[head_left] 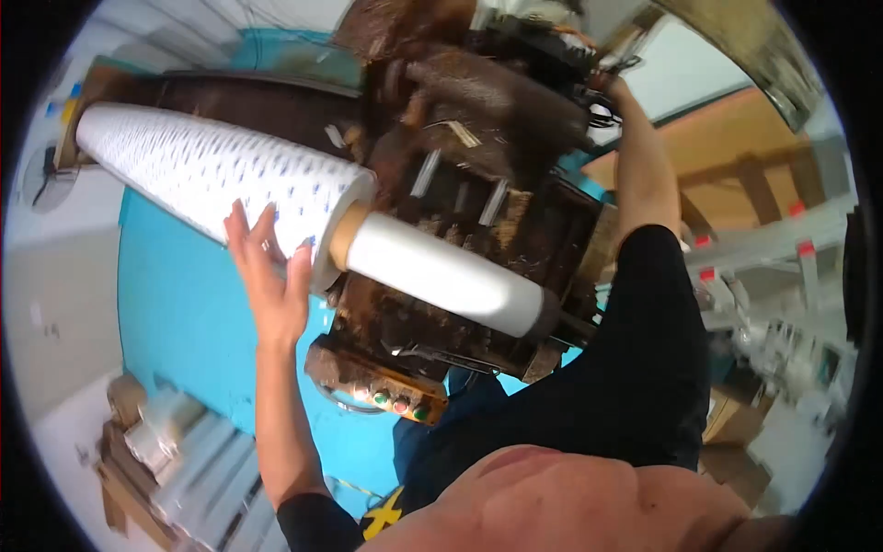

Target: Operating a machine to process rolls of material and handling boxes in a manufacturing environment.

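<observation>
Head view, looking steeply down past the person's own chest and dark sleeves. The largest thing is the teal machine body [184, 313], a broad painted panel filling the left centre. Against it sits a grimy brown mechanism [460, 212], caked with residue, with metal bars and rollers.

Across the machine runs a long white roll [212, 170] printed with small blue marks, lying slanted from upper left down to the centre. From its near end a tan cardboard core [342, 237] shows, and out of that a smooth white shaft [441, 274] runs on down to the right, ending by the mechanism's lower edge.

The left forearm rises from the bottom edge, bare below a black sleeve, nearly upright in the picture. The left hand [271, 281] is spread open with fingers straight and apart, palm laid against the near end of the roll, just beside the core. It grips nothing; it only presses flat on the roll.

The right arm reaches up and away, bare from the elbow, toward the top of the mechanism. The right hand [609, 92] lies among dark parts and cables there, and how far it is closed cannot be told.

Below the mechanism sits a small control box [395, 400] with green and red buttons.
</observation>
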Demonstrator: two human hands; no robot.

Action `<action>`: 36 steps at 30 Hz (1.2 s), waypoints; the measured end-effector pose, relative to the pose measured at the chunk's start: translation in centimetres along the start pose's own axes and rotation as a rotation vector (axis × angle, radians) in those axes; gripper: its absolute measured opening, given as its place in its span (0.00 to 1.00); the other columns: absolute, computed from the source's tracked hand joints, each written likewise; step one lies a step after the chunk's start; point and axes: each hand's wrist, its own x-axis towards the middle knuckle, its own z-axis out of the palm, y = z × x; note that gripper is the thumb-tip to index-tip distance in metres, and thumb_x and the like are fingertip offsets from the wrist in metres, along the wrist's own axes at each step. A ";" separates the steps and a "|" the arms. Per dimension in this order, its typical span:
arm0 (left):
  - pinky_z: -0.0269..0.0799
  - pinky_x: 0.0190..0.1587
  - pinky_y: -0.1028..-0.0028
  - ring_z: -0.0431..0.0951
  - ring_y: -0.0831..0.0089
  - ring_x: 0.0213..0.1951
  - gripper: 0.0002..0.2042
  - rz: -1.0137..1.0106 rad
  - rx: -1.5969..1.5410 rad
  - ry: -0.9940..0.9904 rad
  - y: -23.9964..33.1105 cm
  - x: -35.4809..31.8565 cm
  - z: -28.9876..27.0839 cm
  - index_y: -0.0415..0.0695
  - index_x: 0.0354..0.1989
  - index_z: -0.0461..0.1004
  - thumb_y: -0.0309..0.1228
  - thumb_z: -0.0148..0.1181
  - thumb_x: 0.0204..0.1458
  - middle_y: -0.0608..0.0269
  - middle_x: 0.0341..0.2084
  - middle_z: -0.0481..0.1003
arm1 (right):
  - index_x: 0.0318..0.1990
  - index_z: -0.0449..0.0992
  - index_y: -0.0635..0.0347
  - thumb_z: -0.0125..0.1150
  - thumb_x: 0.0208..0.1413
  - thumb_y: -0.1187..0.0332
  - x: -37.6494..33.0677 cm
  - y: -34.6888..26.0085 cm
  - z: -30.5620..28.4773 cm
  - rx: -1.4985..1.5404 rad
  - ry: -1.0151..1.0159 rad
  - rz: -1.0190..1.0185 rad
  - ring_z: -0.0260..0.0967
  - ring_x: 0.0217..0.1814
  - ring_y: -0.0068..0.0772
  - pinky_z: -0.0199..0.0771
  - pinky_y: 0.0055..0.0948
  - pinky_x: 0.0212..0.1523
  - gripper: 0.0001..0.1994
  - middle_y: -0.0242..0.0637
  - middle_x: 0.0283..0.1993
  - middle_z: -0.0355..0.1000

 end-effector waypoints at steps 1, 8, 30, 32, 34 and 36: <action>0.41 0.64 0.54 0.40 0.46 0.66 0.26 0.019 0.039 -0.013 -0.2 -0.1 -0.2 0.41 0.56 0.62 0.37 0.58 0.50 0.44 0.64 0.46 | 0.48 0.71 0.60 0.48 0.57 0.64 0.4 -0.2 0.6 0.125 -0.209 -0.059 0.68 0.36 0.26 0.70 0.28 0.36 0.14 0.35 0.38 0.73; 0.42 0.63 0.50 0.43 0.39 0.64 0.31 -0.004 0.154 0.006 -0.3 0.0 0.2 0.38 0.55 0.63 0.48 0.59 0.48 0.36 0.62 0.47 | 0.52 0.69 0.57 0.49 0.58 0.53 -3.1 -1.7 0.6 0.699 -0.317 0.265 0.70 0.39 0.30 0.72 0.30 0.38 0.21 0.37 0.45 0.70; 0.49 0.62 0.61 0.57 0.53 0.59 0.26 -0.357 -0.065 0.331 -5.9 -8.7 -0.8 0.33 0.56 0.58 0.38 0.53 0.54 0.44 0.58 0.57 | 0.52 0.68 0.61 0.46 0.59 0.58 -4.6 -4.8 0.6 0.712 -0.266 0.270 0.65 0.45 0.34 0.68 0.33 0.42 0.20 0.39 0.45 0.69; 0.51 0.61 0.61 0.59 0.52 0.57 0.27 -0.618 0.217 0.411 -9.2 -15.2 -0.3 0.31 0.56 0.57 0.39 0.52 0.55 0.42 0.56 0.58 | 0.52 0.68 0.62 0.46 0.59 0.58 -4.8 -4.6 0.5 0.747 -0.237 0.262 0.65 0.45 0.35 0.68 0.33 0.43 0.19 0.39 0.45 0.69; 0.55 0.58 0.60 0.61 0.48 0.56 0.32 -1.165 0.378 0.124 -12.4 -21.6 1.2 0.29 0.56 0.56 0.47 0.50 0.55 0.35 0.53 0.60 | 0.53 0.68 0.61 0.47 0.59 0.57 -4.6 -4.3 0.1 0.682 -0.268 0.291 0.66 0.45 0.34 0.69 0.32 0.42 0.20 0.39 0.46 0.69; 0.66 0.48 0.58 0.72 0.44 0.44 0.34 -1.415 0.212 -0.297 -14.6 -27.0 2.6 0.29 0.52 0.60 0.54 0.44 0.54 0.35 0.37 0.72 | 0.53 0.67 0.60 0.49 0.59 0.57 -4.1 -3.7 -0.3 0.633 -0.297 0.307 0.67 0.45 0.34 0.70 0.32 0.42 0.20 0.39 0.47 0.68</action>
